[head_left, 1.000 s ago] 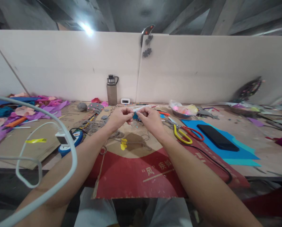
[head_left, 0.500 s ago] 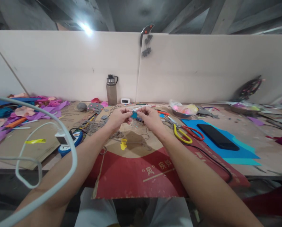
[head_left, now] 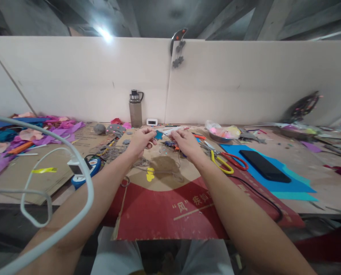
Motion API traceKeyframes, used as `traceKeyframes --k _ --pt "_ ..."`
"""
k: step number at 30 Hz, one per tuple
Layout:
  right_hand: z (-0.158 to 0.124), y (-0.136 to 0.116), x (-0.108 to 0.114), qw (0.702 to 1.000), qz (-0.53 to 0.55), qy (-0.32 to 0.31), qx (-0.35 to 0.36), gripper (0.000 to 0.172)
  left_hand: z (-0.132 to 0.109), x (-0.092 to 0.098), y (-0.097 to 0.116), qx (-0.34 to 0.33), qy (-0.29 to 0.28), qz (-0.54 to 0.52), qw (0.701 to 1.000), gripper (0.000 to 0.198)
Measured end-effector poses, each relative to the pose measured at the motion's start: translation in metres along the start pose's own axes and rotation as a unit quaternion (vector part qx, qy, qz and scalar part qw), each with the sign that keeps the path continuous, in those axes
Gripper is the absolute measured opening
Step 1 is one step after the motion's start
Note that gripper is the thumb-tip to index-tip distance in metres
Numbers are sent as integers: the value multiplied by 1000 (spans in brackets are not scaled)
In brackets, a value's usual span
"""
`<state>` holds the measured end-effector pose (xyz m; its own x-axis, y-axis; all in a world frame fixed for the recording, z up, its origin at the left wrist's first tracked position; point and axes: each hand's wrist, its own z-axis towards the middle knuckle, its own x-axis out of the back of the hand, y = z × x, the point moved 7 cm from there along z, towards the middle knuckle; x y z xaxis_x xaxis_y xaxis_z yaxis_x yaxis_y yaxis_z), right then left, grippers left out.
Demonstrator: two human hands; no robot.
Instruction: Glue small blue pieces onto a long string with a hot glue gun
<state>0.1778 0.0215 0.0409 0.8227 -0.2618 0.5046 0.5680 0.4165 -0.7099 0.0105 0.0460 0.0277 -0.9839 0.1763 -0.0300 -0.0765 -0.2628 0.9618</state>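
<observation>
My left hand (head_left: 143, 142) is closed in a pinch on a small blue felt-like cutout (head_left: 158, 135), held above the cardboard. To its right my right hand (head_left: 184, 140) has its thumb and fingers pinched on a thin strand (head_left: 166, 135) that runs toward the blue piece. Whether the strand is yarn or a needle is too small to tell. Below the hands, two small yellow cutouts (head_left: 150, 174), one heart-shaped, lie on the red and tan cardboard (head_left: 159, 214). Loose grey yarn (head_left: 170, 174) trails around them and heaps up by my left wrist.
Scissors with yellow and red handles (head_left: 230, 160) lie right of my right hand, beside a black phone (head_left: 264, 165) on blue sheets. A bottle (head_left: 135, 110) stands by the wall. A white cable (head_left: 87, 198) loops across the left foreground. Coloured scraps (head_left: 58, 131) heap at left.
My hands have moved slightly apart. The blue cutout stays with my left hand and shifts a little left, while a thin strand now shows between it and my right fingers.
</observation>
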Motion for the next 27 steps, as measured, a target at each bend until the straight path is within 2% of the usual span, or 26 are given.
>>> traceKeyframes --k 3,4,5,8,9,11,15,20,24,27 --pt "5 16 24 985 -161 63 -27 34 3 9 0 -9 29 -5 1000 17" --pt "7 26 29 975 -206 61 -53 33 4 11 1 -15 38 -6 999 17" --pt "9 37 30 964 -248 34 -88 33 4 13 2 -19 48 -2 999 17" --pt "6 70 15 927 -313 -116 -168 35 5 18 3 -28 68 21 997 16" --pt "4 76 7 923 -307 -151 -176 34 5 18 4 -30 71 26 997 16" --pt "2 83 -5 930 -271 -169 -182 29 5 18 5 -36 71 25 997 17" --pt "0 90 -14 944 -220 -130 -208 18 3 16 6 -39 61 10 997 18" --pt "3 95 -7 963 -110 -72 -237 10 3 14 2 -19 38 13 999 17" --pt "6 82 1 972 -5 -10 -236 8 6 21 -5 12 61 -11 998 17" --pt "6 59 2 971 124 24 -202 22 8 26 -8 32 78 -24 996 17"
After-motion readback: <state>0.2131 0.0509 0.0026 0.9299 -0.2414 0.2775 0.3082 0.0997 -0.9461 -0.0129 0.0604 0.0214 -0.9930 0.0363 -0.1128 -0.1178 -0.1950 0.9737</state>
